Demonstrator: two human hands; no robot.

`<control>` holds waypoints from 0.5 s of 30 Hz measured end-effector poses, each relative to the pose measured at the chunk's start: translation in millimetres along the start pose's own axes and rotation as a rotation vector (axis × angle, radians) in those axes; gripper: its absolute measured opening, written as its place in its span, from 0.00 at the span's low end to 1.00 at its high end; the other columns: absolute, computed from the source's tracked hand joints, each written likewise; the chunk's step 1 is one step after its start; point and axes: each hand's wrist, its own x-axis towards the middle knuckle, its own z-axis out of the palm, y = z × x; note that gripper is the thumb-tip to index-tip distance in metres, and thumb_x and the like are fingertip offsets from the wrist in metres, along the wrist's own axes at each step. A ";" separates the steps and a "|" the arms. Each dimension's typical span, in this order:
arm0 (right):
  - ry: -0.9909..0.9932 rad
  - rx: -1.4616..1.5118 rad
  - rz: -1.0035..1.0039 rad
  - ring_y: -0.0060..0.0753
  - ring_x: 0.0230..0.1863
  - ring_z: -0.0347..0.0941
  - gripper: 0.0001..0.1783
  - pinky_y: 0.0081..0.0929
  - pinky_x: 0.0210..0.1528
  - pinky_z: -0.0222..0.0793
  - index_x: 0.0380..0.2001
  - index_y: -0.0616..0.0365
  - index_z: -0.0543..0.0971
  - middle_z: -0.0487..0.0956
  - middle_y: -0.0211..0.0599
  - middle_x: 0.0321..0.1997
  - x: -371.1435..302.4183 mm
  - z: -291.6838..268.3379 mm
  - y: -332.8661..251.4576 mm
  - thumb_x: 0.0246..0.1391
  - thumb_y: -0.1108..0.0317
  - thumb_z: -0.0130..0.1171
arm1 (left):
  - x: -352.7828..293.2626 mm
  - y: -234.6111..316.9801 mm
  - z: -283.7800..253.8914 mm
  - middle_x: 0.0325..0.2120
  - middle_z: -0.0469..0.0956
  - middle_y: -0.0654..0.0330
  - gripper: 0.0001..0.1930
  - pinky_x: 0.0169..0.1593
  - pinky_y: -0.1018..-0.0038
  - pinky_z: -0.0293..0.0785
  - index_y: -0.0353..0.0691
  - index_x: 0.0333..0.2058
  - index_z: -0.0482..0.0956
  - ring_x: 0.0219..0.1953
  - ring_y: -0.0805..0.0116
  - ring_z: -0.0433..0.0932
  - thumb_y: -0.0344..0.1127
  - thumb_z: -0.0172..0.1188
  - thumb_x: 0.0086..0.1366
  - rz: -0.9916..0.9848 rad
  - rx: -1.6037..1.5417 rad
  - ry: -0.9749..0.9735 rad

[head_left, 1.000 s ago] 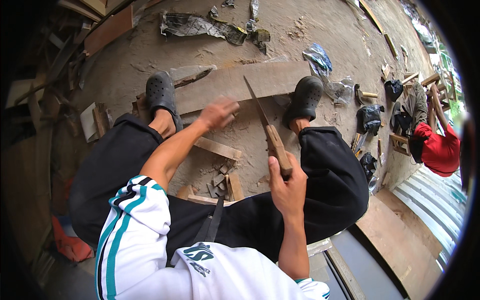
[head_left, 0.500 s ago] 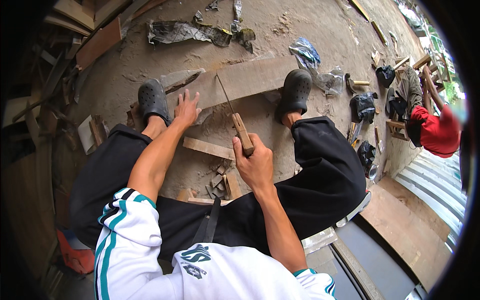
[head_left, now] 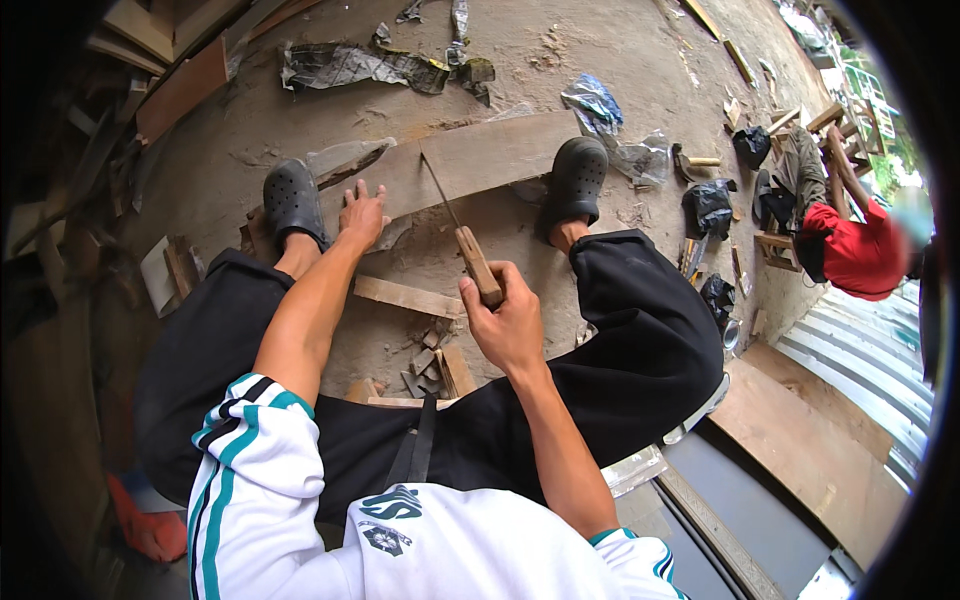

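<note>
A long, flat wooden plank [head_left: 490,155] lies across the ground between my feet, and my black clogs [head_left: 577,180] are at either end of it. My left hand [head_left: 362,215] rests on the plank's left part, fingers spread. In my right hand [head_left: 508,325] is the wooden handle of a handsaw [head_left: 477,265], with the fingers wrapped round it. The thin blade is seen nearly edge-on, running up and left from the handle across the plank's near edge. How deep it sits in the wood I cannot tell.
A narrow wood strip [head_left: 408,297] and several offcuts [head_left: 455,370] lie nearer me. Crumpled plastic [head_left: 640,160], a hammer [head_left: 697,162] and black bags [head_left: 709,208] are on the right. Another person in a red top [head_left: 855,250] is at the far right. Boards [head_left: 185,90] lean at far left.
The view has shifted a little, so the ground and plank appear farther left. My left hand stays on the plank; the saw remains across it, with little visible movement.
</note>
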 end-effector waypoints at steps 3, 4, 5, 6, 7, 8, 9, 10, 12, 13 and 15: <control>-0.068 0.029 -0.019 0.26 0.20 0.66 0.17 0.27 0.25 0.65 0.38 0.65 0.74 0.74 0.40 0.19 8.3 1.7 -2.0 0.60 0.59 0.62 | -2.0 0.3 -1.4 0.70 0.47 0.41 0.39 0.61 0.52 0.70 0.53 0.69 0.57 0.67 0.31 0.55 0.45 0.64 0.62 0.002 0.000 -0.007; -0.062 0.016 -0.017 0.35 0.21 0.69 0.17 0.31 0.26 0.66 0.37 0.64 0.74 0.75 0.44 0.19 11.1 3.6 -1.8 0.60 0.59 0.62 | -2.1 1.2 -2.1 0.70 0.47 0.41 0.39 0.61 0.52 0.70 0.52 0.69 0.57 0.67 0.31 0.55 0.45 0.64 0.62 0.007 0.001 -0.006; -0.061 0.006 -0.015 0.44 0.21 0.72 0.17 0.36 0.27 0.67 0.35 0.64 0.74 0.76 0.47 0.20 13.2 5.7 -1.2 0.59 0.59 0.62 | -3.3 1.3 -2.2 0.70 0.47 0.41 0.39 0.61 0.52 0.70 0.52 0.69 0.57 0.67 0.31 0.55 0.45 0.64 0.62 0.009 0.004 -0.007; -0.059 -0.004 -0.013 0.53 0.22 0.75 0.17 0.40 0.28 0.69 0.34 0.64 0.73 0.77 0.51 0.21 16.3 8.0 0.0 0.59 0.59 0.61 | -3.4 1.3 -2.9 0.70 0.47 0.40 0.39 0.62 0.52 0.68 0.51 0.69 0.57 0.67 0.30 0.55 0.45 0.64 0.62 0.019 -0.008 0.003; -0.067 -0.048 0.009 0.54 0.22 0.75 0.17 0.41 0.28 0.69 0.33 0.64 0.74 0.77 0.51 0.21 23.8 11.3 4.4 0.59 0.58 0.61 | -2.9 1.5 -3.8 0.70 0.47 0.38 0.39 0.63 0.51 0.67 0.51 0.69 0.57 0.67 0.29 0.55 0.45 0.64 0.62 0.030 -0.020 0.013; -0.072 -0.092 0.032 0.55 0.23 0.75 0.18 0.42 0.28 0.68 0.31 0.64 0.74 0.77 0.52 0.21 32.8 15.4 7.9 0.59 0.57 0.61 | -3.1 2.1 -5.1 0.69 0.47 0.37 0.39 0.64 0.50 0.65 0.50 0.69 0.57 0.66 0.28 0.55 0.46 0.63 0.62 0.044 -0.030 0.023; -0.077 -0.136 0.056 0.56 0.23 0.75 0.19 0.42 0.28 0.68 0.29 0.64 0.74 0.76 0.53 0.20 36.5 17.8 9.5 0.60 0.56 0.60 | -3.4 2.7 -6.4 0.69 0.47 0.37 0.39 0.64 0.51 0.65 0.50 0.69 0.57 0.66 0.28 0.55 0.45 0.63 0.62 0.038 -0.035 0.018; -0.071 -0.139 0.065 0.55 0.23 0.75 0.19 0.43 0.28 0.68 0.28 0.64 0.75 0.76 0.53 0.20 34.9 19.1 9.9 0.60 0.56 0.60 | -3.4 3.4 -7.7 0.69 0.47 0.38 0.39 0.64 0.51 0.65 0.49 0.69 0.57 0.67 0.28 0.54 0.45 0.64 0.62 0.033 -0.039 0.013; -0.067 -0.146 0.083 0.55 0.23 0.76 0.21 0.43 0.28 0.67 0.26 0.64 0.75 0.76 0.54 0.20 32.9 21.4 0.3 0.60 0.55 0.60 | -3.3 0.1 -2.9 0.70 0.47 0.39 0.39 0.63 0.51 0.66 0.50 0.69 0.56 0.67 0.29 0.54 0.45 0.64 0.62 0.016 -0.047 0.012; -0.069 -0.144 0.095 0.52 0.22 0.74 0.21 0.42 0.27 0.67 0.26 0.64 0.76 0.76 0.53 0.19 27.8 22.4 0.1 0.59 0.54 0.61 | -3.4 -3.4 3.7 0.70 0.46 0.40 0.40 0.63 0.52 0.67 0.51 0.69 0.56 0.67 0.29 0.53 0.44 0.65 0.61 0.006 -0.049 0.019; -0.069 -0.146 0.112 0.47 0.20 0.71 0.23 0.39 0.27 0.66 0.27 0.65 0.77 0.75 0.51 0.19 19.2 22.2 1.4 0.59 0.52 0.62 | -0.1 -3.4 4.0 0.70 0.46 0.41 0.40 0.62 0.52 0.68 0.52 0.69 0.56 0.68 0.30 0.53 0.43 0.66 0.61 0.000 -0.061 0.030</control>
